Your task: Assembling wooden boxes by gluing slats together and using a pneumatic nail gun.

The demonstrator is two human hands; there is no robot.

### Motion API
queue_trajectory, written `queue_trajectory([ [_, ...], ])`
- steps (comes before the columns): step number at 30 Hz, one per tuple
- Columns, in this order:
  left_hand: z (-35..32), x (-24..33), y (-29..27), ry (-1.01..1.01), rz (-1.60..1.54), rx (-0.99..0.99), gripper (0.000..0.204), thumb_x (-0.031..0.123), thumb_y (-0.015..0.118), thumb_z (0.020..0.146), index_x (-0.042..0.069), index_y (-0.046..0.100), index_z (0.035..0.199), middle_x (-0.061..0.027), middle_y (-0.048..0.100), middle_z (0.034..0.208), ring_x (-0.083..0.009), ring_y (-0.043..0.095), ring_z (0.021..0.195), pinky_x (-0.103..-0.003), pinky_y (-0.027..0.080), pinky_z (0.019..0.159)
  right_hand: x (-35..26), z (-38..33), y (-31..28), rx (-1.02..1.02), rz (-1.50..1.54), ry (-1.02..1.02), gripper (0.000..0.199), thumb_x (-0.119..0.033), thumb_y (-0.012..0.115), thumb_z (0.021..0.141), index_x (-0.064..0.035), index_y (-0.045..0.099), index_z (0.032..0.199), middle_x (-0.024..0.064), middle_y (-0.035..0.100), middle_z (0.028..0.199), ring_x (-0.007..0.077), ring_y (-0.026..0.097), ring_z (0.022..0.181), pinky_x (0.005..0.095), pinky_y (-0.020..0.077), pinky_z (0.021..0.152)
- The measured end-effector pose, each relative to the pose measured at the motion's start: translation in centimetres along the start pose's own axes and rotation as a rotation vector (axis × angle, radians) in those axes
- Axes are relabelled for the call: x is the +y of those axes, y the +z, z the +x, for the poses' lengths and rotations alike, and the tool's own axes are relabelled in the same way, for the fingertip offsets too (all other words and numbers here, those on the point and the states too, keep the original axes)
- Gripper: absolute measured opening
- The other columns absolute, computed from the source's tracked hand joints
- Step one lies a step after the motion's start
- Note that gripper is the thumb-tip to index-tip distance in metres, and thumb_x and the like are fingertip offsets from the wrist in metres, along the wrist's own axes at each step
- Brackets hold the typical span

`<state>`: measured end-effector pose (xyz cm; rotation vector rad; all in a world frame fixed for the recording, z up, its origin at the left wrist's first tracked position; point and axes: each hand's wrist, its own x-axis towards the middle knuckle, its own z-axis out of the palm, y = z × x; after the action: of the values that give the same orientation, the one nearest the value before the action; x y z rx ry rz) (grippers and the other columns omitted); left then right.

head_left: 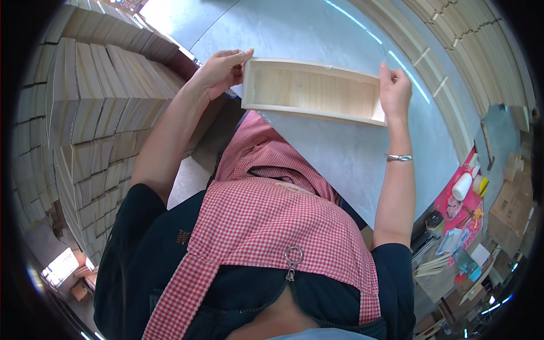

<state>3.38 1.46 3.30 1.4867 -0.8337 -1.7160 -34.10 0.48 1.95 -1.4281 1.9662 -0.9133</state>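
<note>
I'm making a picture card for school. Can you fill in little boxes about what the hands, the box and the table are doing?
Left hand: left hand grips the left end of the wooden box
Right hand: right hand grips the right end
Box: open, shallow, long, pale wood, nothing inside
Table: grey table under the box
Nearby: stacks of wooden pieces on the left, wooden strips on the right
Clothing: red checked apron

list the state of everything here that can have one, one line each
wooden box: open side facing up, nothing inside, lying flat on the grey table, held at both ends
left hand: fingers closed over the box's left end
right hand: fingers upright, pressed against the box's right end
stacked wooden boxes: piled in rows at the left, untouched
wooden strips: lying in a row along the table's far side
</note>
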Motion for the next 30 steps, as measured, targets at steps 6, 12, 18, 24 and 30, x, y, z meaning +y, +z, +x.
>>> queue_trajectory([
  [6,-0.9,-0.5,0.9,0.051,0.000,0.038,0.040,0.038,0.067,0.100,-0.002,0.064,0.101,-0.0078,0.053,0.089,-0.0166,0.055,0.082,-0.029,0.050,0.080,0.4,0.3,-0.2,-0.039,0.045,-0.052,0.048,-0.038,0.060,0.101,-0.0011,0.054,0.071,0.0045,0.053,0.066,0.0165,0.045,0.063,0.0326,0.0446,0.063],
  [12,-6.3,-1.9,3.2,0.121,0.077,0.208,0.051,0.035,0.068,0.099,-0.006,0.057,0.129,-0.0123,0.059,0.107,-0.0183,0.059,0.095,-0.027,0.050,0.086,1.0,0.4,-0.4,-0.042,0.000,-0.078,0.056,-0.041,0.059,0.102,-0.0009,0.047,0.065,0.0041,0.045,0.060,0.0166,0.040,0.060,0.0333,0.0421,0.061],
  [18,-6.6,-4.3,2.3,0.160,-0.104,0.205,0.043,0.015,0.070,0.096,-0.011,0.059,0.128,-0.0210,0.064,0.118,-0.0251,0.065,0.105,-0.031,0.053,0.098,1.2,-1.8,-1.4,-0.060,0.005,-0.044,0.056,-0.043,0.059,0.102,-0.0005,0.046,0.066,0.0039,0.046,0.061,0.0169,0.040,0.060,0.0335,0.0417,0.060],
  [24,0.4,-3.1,1.1,0.449,-0.197,0.190,0.048,0.015,0.070,0.095,-0.008,0.055,0.134,-0.0240,0.060,0.127,-0.0281,0.064,0.114,-0.037,0.056,0.098,0.9,-9.3,-0.9,-0.248,0.078,-0.110,0.048,-0.036,0.061,0.101,-0.0003,0.050,0.071,0.0031,0.046,0.061,0.0150,0.040,0.059,0.0316,0.0409,0.058],
  [30,-2.8,-4.0,8.7,0.531,0.270,0.438,0.059,0.018,0.073,0.094,-0.004,0.047,0.142,-0.0225,0.055,0.133,-0.0265,0.060,0.114,-0.041,0.054,0.095,-0.6,-11.5,-1.5,-0.281,0.137,-0.143,0.041,-0.030,0.065,0.099,0.0007,0.053,0.076,0.0054,0.052,0.066,0.0153,0.044,0.059,0.0317,0.0417,0.057],
])
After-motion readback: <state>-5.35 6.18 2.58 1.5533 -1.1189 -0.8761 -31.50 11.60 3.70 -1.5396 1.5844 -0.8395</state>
